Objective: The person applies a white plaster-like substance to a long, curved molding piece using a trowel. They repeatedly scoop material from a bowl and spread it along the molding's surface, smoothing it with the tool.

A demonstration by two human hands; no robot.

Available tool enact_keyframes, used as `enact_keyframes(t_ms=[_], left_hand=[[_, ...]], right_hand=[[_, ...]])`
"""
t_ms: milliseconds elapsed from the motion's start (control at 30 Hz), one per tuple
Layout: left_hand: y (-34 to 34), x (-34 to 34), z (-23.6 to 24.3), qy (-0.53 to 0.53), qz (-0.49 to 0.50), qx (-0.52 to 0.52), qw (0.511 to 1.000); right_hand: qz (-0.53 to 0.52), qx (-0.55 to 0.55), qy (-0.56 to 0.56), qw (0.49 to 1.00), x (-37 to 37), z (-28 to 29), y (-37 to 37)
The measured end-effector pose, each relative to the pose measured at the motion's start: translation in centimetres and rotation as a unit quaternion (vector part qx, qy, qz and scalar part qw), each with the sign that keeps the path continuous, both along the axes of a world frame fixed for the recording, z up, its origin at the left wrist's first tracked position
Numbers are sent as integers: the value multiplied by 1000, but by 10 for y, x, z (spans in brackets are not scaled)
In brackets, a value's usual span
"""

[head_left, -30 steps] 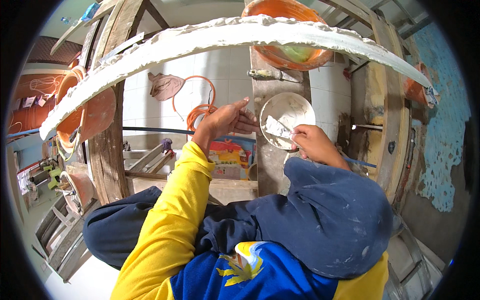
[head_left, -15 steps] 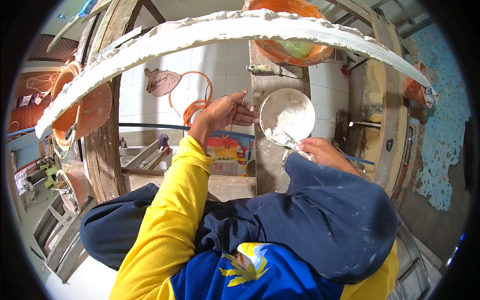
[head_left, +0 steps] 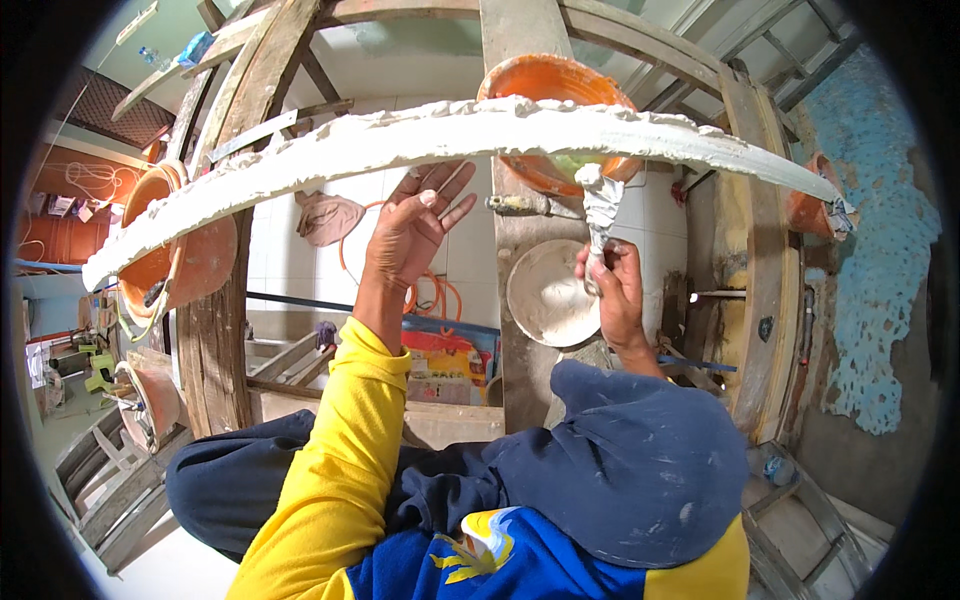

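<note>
A long white plaster-coated strip [head_left: 400,145] spans the view from left to right, its upper edge rough with wet plaster. Just under its middle, my left hand [head_left: 415,225] is raised with fingers spread, palm showing and nothing in it. My right hand [head_left: 618,290] grips the handle of what looks like a brush [head_left: 600,205], its head up and thickly caked with white plaster. That head is close to the strip's lower edge; whether they touch I cannot tell. Below and left of this hand, a round bowl [head_left: 517,310] of white plaster rests on a wooden plank [head_left: 525,375].
An orange basin [head_left: 535,170] stands farther along the plank, partly behind the strip. Near it lies another plaster-crusted tool [head_left: 530,205]. Wooden posts [head_left: 210,340] frame both sides. Orange buckets [head_left: 205,260] hang at left. An orange hose [head_left: 435,295] and a cloth [head_left: 328,218] lie below.
My right hand has lifted the brush out of the bowl and up toward the strip. My left hand has moved up and away from the bowl, fingers now spread under the strip.
</note>
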State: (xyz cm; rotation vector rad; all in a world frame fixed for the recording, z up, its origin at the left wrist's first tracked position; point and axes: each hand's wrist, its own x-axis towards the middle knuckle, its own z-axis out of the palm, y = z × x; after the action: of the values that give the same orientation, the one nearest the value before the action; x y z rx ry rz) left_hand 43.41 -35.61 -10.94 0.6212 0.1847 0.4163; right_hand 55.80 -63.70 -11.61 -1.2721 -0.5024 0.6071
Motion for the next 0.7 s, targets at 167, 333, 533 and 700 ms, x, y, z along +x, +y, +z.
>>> enact_keyframes(t_ms=[167,333,533,700], left_hand=[[3,5,14,-57,42,-39,997],[7,3,18,-62,42,-33,997],[6,5,16,-65,37,-36,997],[8,3,13,-73,23,-49,996]], right_hand=[[-107,-14,-154,982,12,-48,48],[-149,-133,-321,926,-4,-43,77],[-142,-151,-411,888,-12,-63,88],[-133,-119,-426,887,-17,-71,87]])
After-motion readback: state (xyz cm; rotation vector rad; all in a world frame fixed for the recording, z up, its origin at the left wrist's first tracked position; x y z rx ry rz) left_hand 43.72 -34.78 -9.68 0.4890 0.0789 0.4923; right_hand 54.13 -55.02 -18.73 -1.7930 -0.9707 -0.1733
